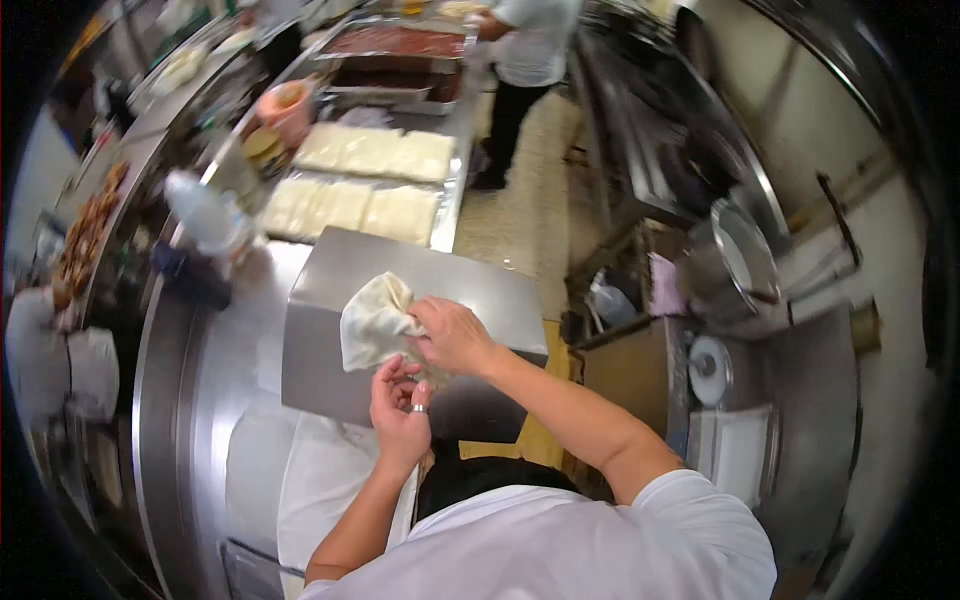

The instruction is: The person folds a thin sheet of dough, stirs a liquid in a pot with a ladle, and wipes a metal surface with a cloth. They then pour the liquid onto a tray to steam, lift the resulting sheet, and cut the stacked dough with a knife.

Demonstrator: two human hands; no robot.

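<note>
A crumpled white cloth hangs from my right hand, whose fingers are pinched round its right side. The cloth is over a grey metal box-like surface. My left hand is just below the cloth, palm up with curled fingers and a ring on one of them. Its fingertips are near the cloth's lower edge; whether they touch it I cannot tell. Nothing shows in the left palm.
Plastic-wrapped white slabs lie on a metal counter ahead, near an orange container. Another person stands beyond. A large pot is at the right. White cloth lies at lower left.
</note>
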